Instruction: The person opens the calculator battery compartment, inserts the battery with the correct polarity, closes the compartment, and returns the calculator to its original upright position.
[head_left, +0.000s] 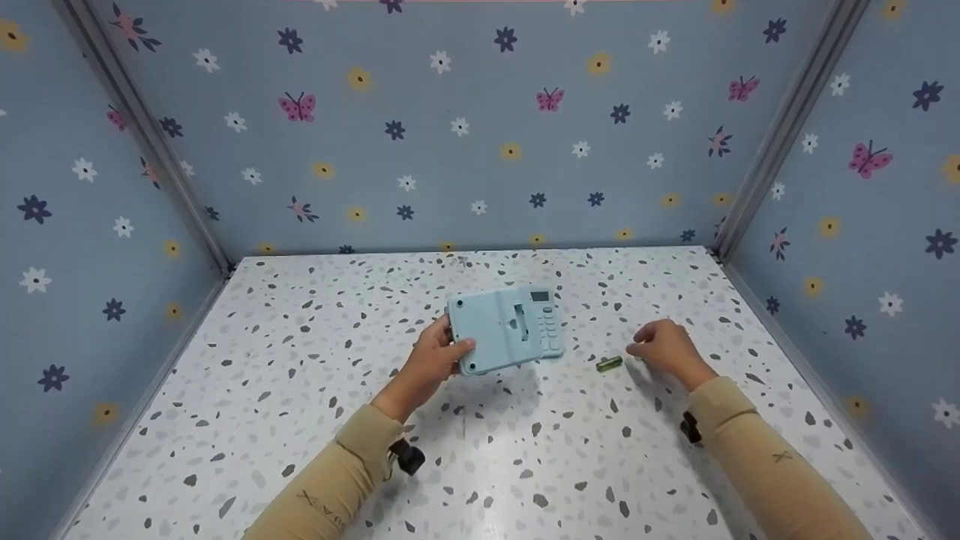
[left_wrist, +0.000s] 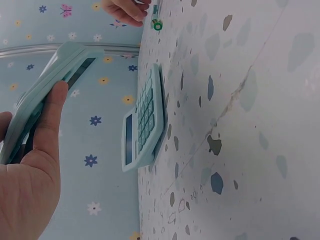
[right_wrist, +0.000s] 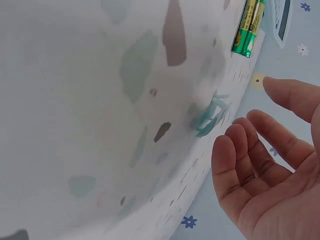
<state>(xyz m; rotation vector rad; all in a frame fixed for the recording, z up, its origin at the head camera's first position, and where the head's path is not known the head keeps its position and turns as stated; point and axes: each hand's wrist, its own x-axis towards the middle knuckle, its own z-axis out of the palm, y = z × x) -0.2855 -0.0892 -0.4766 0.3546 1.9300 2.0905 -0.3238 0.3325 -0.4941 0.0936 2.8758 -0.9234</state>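
Observation:
My left hand (head_left: 429, 361) grips a light-blue calculator (head_left: 487, 330) by its left edge, thumb on the underside, which faces up. A narrow open slot and small dark feet show on that underside. In the left wrist view, a dark strip runs along its other face. My right hand (head_left: 667, 349) hovers low over the table, its thumb apart from loosely bent fingers, nothing between them. Close by its fingertips in the right wrist view is a small blurred teal piece (right_wrist: 206, 124). To the hand's left lie two green batteries (head_left: 609, 364) side by side.
A second light-blue calculator (head_left: 551, 337) lies keys up on the speckled white table (head_left: 300, 375), partly hidden behind the held one in the head view. Blue flowered panels (head_left: 465, 172) with grey metal corner strips enclose the table at the back and sides.

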